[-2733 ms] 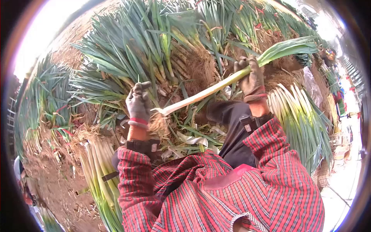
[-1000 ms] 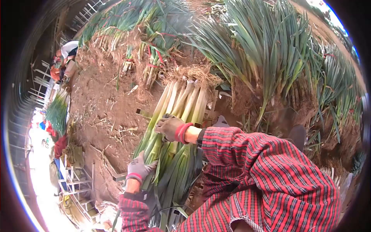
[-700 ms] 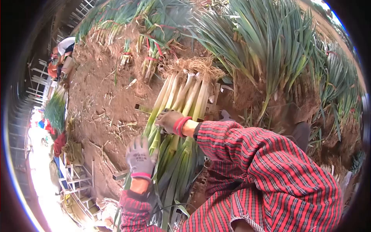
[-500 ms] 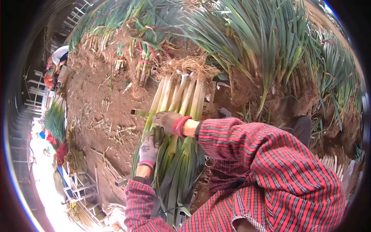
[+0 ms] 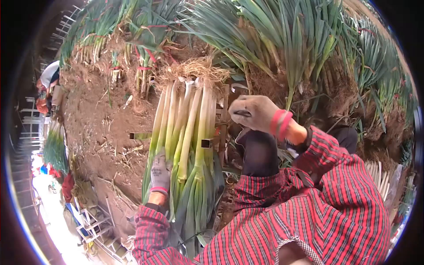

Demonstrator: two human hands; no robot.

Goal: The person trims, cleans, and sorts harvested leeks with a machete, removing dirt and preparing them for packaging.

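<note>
Several leeks (image 5: 184, 128) with white stalks lie side by side on a metal frame (image 5: 206, 143), roots toward the top and green leaves toward me. My left hand (image 5: 160, 174), in a grey glove with a pink cuff, rests on the left edge of the leeks, fingers pointing up along the stalks; what its fingers grip, if anything, is hidden. My right hand (image 5: 255, 112), gloved too, is raised to the right of the leeks, away from them, with fingers curled; whether something small is inside cannot be made out.
Upright leeks (image 5: 291, 48) stand along the back and right. Tied bundles (image 5: 143, 68) with red bands are at the back left. Brown soil (image 5: 97, 132) lies to the left. A person (image 5: 48, 81) is at the far left, near a white rack (image 5: 95, 225) and more leeks (image 5: 55, 148).
My right hand has left the leeks and risen to the right. My left hand has stayed on them. The view has shifted, so the leeks appear further left and more of the stalks shows.
</note>
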